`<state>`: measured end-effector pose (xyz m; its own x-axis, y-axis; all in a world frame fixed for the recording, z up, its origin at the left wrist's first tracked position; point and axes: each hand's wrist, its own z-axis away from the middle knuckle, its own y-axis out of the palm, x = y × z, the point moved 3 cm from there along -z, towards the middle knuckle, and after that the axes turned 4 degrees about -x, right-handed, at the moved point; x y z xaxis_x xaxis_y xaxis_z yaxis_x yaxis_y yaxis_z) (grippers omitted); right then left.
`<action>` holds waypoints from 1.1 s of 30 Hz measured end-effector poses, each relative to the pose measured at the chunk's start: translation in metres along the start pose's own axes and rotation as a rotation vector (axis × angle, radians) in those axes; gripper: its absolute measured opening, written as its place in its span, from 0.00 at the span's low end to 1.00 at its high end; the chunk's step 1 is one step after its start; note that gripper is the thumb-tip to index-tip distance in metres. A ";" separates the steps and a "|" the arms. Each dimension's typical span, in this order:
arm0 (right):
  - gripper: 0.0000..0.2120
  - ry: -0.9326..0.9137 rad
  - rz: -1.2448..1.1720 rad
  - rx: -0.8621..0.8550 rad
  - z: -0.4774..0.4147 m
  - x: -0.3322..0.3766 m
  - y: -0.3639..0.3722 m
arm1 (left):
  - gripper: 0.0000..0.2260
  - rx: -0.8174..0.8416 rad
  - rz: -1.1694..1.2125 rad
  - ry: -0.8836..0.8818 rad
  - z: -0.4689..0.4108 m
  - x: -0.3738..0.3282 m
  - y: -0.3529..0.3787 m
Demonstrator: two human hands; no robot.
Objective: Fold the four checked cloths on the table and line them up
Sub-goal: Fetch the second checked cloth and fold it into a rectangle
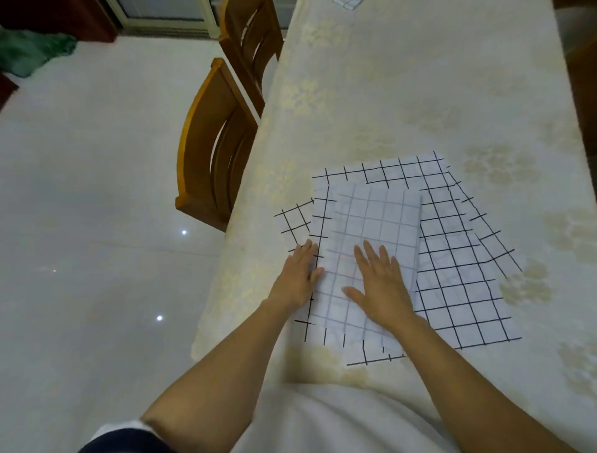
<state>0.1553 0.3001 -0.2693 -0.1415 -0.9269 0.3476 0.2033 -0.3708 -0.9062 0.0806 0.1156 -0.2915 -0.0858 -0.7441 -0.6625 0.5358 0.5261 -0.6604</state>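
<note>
Several white cloths with black checks lie overlapped on the table near its front left edge. The top cloth is folded over, its paler back side up. My right hand lies flat on it with straight, spread fingers. My left hand rests flat on the folded cloth's left edge, fingers straight. A wider cloth lies spread under and to the right. Another cloth's corner sticks out at the left. At the far end of the table a bit of one more checked cloth shows.
The table wears a cream flowered tablecloth and runs away from me. Two wooden chairs stand against its left side. A shiny tiled floor lies to the left, with a green cloth at the far corner.
</note>
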 end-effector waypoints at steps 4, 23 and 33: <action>0.46 -0.101 0.136 0.189 0.006 -0.004 0.030 | 0.28 0.013 -0.003 -0.035 0.000 -0.005 -0.004; 0.37 -0.095 0.078 0.074 0.009 -0.056 0.011 | 0.24 -0.116 -0.119 -0.146 0.006 -0.014 0.000; 0.39 -0.151 0.117 0.134 0.000 -0.044 0.019 | 0.32 0.045 -0.238 -0.162 0.003 -0.025 -0.014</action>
<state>0.1658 0.3341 -0.3024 0.0348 -0.9584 0.2833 0.3384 -0.2555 -0.9057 0.0778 0.1259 -0.2644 -0.0805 -0.9024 -0.4233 0.5536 0.3127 -0.7719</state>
